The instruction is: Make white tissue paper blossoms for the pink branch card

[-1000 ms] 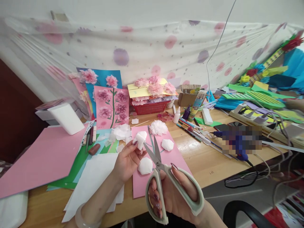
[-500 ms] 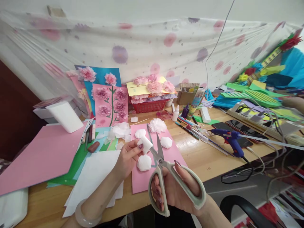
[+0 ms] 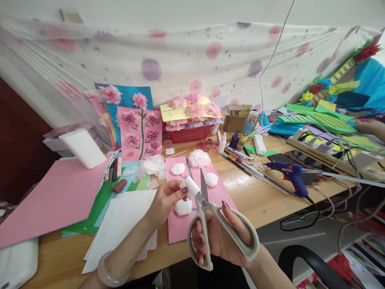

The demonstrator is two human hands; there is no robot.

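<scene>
Between thumb and fingers, my left hand (image 3: 168, 199) pinches a small folded white paper (image 3: 190, 188). My right hand (image 3: 222, 237) grips the handles of the scissors (image 3: 204, 204), whose blades are spread, with the paper at the lower blade. Beneath lies a pink sheet (image 3: 177, 233) bearing a fluffy white paper flower (image 3: 199, 159) and white paper pieces, one of them (image 3: 211, 180) right of the blades and another (image 3: 183, 206) below the held paper.
White sheets (image 3: 120, 224) and a large pink board (image 3: 57, 196) lie left. Behind stand a red basket (image 3: 188, 135) and a pink flower picture (image 3: 140, 132). Right are pens, a blue glue gun (image 3: 296, 180) and a power strip (image 3: 331, 154). Another person's hand (image 3: 371, 127) shows far right.
My left hand and the folded paper have moved slightly right, deeper toward the scissors' pivot. The scissors' blades are slightly closer together.
</scene>
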